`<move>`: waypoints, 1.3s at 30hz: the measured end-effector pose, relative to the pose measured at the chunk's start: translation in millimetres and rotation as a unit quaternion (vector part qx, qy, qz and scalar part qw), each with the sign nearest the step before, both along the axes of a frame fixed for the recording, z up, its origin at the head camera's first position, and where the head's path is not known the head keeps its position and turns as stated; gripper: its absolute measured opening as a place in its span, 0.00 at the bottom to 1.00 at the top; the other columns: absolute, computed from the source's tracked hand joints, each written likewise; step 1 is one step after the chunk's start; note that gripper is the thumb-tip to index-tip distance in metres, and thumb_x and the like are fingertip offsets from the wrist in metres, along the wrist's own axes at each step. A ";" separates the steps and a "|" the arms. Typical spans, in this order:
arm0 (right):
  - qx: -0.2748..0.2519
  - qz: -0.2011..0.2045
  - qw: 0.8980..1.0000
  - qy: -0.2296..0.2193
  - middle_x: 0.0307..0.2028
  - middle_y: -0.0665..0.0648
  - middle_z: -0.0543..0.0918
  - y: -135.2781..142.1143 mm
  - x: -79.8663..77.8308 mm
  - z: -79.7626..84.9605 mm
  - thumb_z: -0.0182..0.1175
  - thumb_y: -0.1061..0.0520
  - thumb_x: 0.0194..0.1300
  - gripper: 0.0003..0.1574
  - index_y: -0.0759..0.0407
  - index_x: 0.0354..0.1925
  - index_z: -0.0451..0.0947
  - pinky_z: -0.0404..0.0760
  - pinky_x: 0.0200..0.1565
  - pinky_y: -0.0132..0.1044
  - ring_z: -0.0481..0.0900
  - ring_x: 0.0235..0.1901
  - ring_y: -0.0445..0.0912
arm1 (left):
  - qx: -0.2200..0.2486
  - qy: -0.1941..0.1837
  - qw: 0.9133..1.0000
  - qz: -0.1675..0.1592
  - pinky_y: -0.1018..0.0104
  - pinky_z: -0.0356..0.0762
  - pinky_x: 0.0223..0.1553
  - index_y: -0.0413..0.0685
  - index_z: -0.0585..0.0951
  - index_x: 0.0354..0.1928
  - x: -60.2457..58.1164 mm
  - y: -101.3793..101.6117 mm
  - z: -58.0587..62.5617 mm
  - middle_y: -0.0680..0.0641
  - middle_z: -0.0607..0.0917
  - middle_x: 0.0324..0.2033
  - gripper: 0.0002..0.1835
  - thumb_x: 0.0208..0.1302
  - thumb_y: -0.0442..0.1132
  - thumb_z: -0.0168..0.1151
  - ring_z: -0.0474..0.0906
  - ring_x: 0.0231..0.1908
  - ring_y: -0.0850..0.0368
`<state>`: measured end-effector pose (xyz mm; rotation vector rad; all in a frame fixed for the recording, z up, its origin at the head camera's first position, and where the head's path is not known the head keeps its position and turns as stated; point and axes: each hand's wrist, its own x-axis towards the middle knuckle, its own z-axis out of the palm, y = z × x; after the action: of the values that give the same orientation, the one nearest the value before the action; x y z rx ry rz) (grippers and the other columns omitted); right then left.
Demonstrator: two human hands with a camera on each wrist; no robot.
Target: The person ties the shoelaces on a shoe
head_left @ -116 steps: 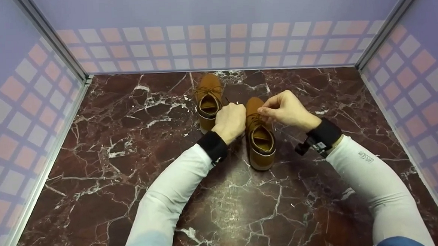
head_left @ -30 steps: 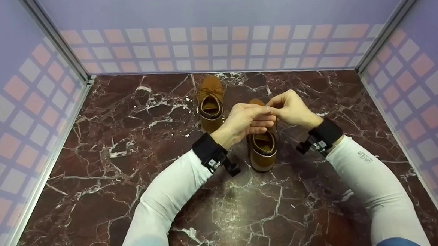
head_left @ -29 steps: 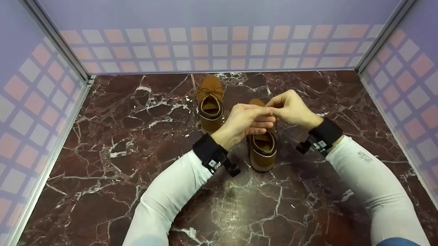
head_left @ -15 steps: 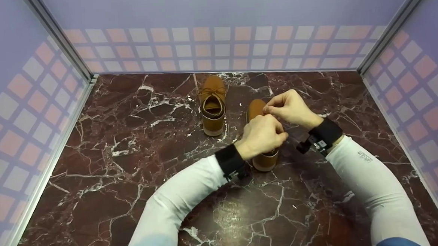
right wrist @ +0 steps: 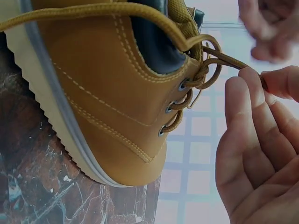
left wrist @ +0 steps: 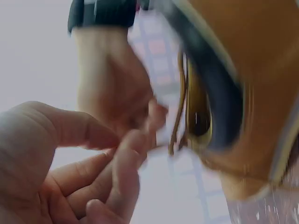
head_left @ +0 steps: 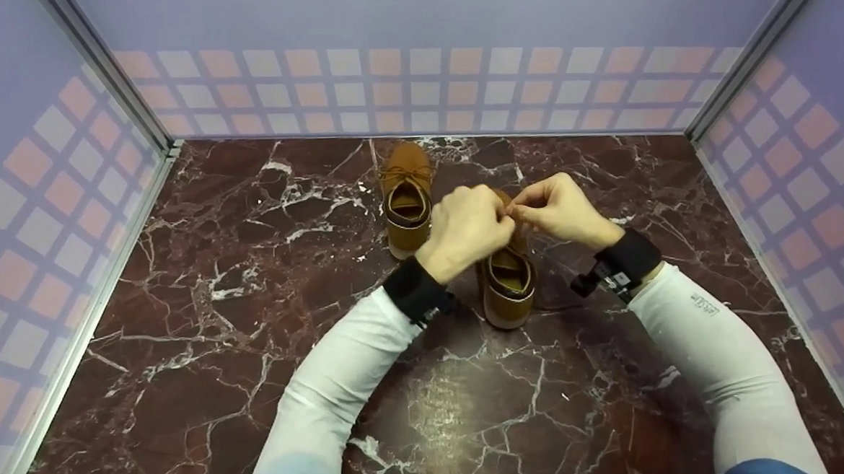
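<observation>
Two tan lace-up shoes stand on the floor, and both hands are over the right shoe (head_left: 508, 297). My right hand (right wrist: 261, 140) pinches a brown shoelace (right wrist: 229, 60) between thumb and fingertips; two strands run from the knot to the pinch. My left hand (head_left: 468, 227) is beside it, fingers bent and fingertips right at the right hand's. In the left wrist view, my left thumb (left wrist: 88, 133) meets the curled forefinger; blur leaves me unable to tell whether lace lies between them. Another length of lace trails across the shoe's side in the right wrist view.
The left shoe (head_left: 406, 202), its lace tied in a bow, stands slightly farther forward. Dark red marbled floor (head_left: 268, 332) surrounds the shoes. Low-patterned lilac panels (head_left: 418, 20) enclose the floor at the back and both sides.
My left hand has swung rightward over the right shoe and then back up and left beside the right hand. The right hand has stayed nearly in place since one second ago.
</observation>
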<state>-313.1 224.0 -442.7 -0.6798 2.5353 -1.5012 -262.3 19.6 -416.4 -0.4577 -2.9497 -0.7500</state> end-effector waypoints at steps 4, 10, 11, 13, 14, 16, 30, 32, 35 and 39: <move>-0.005 0.002 1.000 0.001 0.28 0.63 0.94 0.2 -0.1 -0.1 0.69 0.66 0.74 0.09 0.73 0.41 0.94 0.80 0.22 0.23 0.86 0.19 0.36 | 0.013 -0.001 1.000 -0.003 0.50 0.89 0.36 0.64 0.95 0.30 -8.8 -7.4 -8.8 0.51 0.95 0.35 0.10 0.70 0.49 0.70 0.90 0.35 0.49; -0.020 0.006 0.999 0.026 0.27 0.56 0.94 -2.0 1.3 0.7 0.69 0.67 0.73 0.08 0.73 0.40 0.94 0.78 0.23 0.22 0.82 0.19 0.31 | 0.036 -0.004 0.999 -0.026 0.54 0.83 0.32 0.61 0.89 0.21 -10.9 -7.0 -20.4 0.56 0.89 0.25 0.14 0.67 0.49 0.72 0.85 0.30 0.53; -0.023 0.008 0.999 0.028 0.28 0.56 0.94 -2.2 2.0 1.3 0.69 0.67 0.73 0.08 0.73 0.40 0.94 0.78 0.23 0.22 0.82 0.19 0.30 | 0.040 -0.002 0.999 -0.029 0.54 0.83 0.32 0.61 0.91 0.22 -11.4 -6.9 -21.1 0.56 0.90 0.25 0.13 0.67 0.49 0.73 0.86 0.31 0.53; -0.029 0.010 0.999 0.031 0.27 0.52 0.94 -2.2 2.8 1.4 0.69 0.67 0.73 0.08 0.72 0.40 0.94 0.79 0.23 0.22 0.82 0.19 0.30 | 0.049 0.004 0.998 -0.033 0.53 0.85 0.34 0.61 0.93 0.26 -12.4 -7.1 -22.3 0.55 0.92 0.27 0.11 0.67 0.49 0.74 0.87 0.32 0.52; -0.032 0.011 0.999 0.031 0.27 0.51 0.94 -1.9 3.1 1.0 0.69 0.67 0.73 0.08 0.72 0.40 0.94 0.79 0.24 0.22 0.83 0.19 0.30 | 0.054 0.009 0.998 -0.034 0.53 0.86 0.35 0.61 0.94 0.27 -12.7 -7.3 -23.0 0.56 0.93 0.29 0.10 0.68 0.50 0.75 0.88 0.33 0.52; -0.039 0.014 0.999 0.027 0.26 0.48 0.94 -1.0 3.5 -0.4 0.69 0.66 0.75 0.09 0.73 0.41 0.93 0.80 0.24 0.22 0.83 0.19 0.31 | 0.065 0.014 0.997 -0.036 0.52 0.86 0.37 0.60 0.95 0.29 -13.4 -8.1 -24.6 0.55 0.94 0.30 0.10 0.69 0.50 0.76 0.89 0.33 0.51; 0.091 0.074 0.993 0.030 0.26 0.55 0.91 18.8 7.0 -25.8 0.80 0.59 0.66 0.06 0.58 0.33 0.92 0.79 0.27 0.23 0.82 0.22 0.34 | 0.130 -0.023 0.990 -0.049 0.54 0.89 0.49 0.54 0.98 0.43 -19.7 -14.1 -27.5 0.51 0.99 0.44 0.08 0.70 0.47 0.78 0.94 0.43 0.50; 0.119 0.080 0.988 0.048 0.27 0.54 0.92 18.4 9.1 -25.2 0.84 0.56 0.61 0.09 0.55 0.32 0.91 0.80 0.29 0.23 0.83 0.24 0.34 | 0.133 -0.022 0.990 -0.049 0.53 0.89 0.49 0.53 0.98 0.43 -20.0 -14.6 -26.8 0.51 0.99 0.43 0.08 0.70 0.47 0.78 0.94 0.43 0.49; 0.146 0.083 0.983 0.079 0.27 0.53 0.93 18.4 11.0 -23.0 0.86 0.57 0.58 0.10 0.53 0.31 0.91 0.82 0.31 0.23 0.85 0.25 0.34 | 0.134 -0.022 0.989 -0.052 0.53 0.88 0.47 0.53 0.98 0.42 -20.4 -15.0 -26.4 0.50 0.99 0.42 0.08 0.70 0.47 0.78 0.94 0.42 0.49; 0.160 0.097 0.977 0.103 0.27 0.51 0.94 22.1 10.7 -19.1 0.81 0.59 0.64 0.04 0.51 0.33 0.94 0.80 0.30 0.22 0.84 0.24 0.33 | 0.136 -0.020 0.989 -0.055 0.54 0.86 0.45 0.53 0.98 0.40 -21.2 -15.4 -27.1 0.51 0.98 0.40 0.07 0.70 0.46 0.77 0.93 0.40 0.49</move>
<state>-302.4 246.1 -461.7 -1.0377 2.6761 -0.9754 -283.5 4.2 -443.5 -0.5911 -2.8142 -1.1662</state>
